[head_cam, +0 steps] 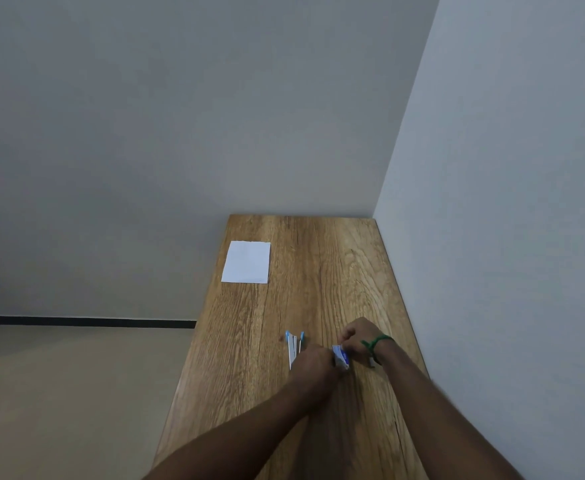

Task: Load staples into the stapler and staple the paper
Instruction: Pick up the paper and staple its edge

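Wood-grain bench (318, 271), grey corner. Near its right edge, left hand (313, 363) and right hand (358, 336) both pinch the staple box (341, 356). Opened stapler (294, 346) just beside; paper (246, 262) at far-left edge. Box probably light, flimsy: hold its sides.

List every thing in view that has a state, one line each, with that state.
stapler: swung open, lying on the table.
staple box: held between both hands; open or closed cannot be told.
paper: lying flat at the table's far left, untouched.
left hand: grips the staple box.
right hand: pinches the staple box.
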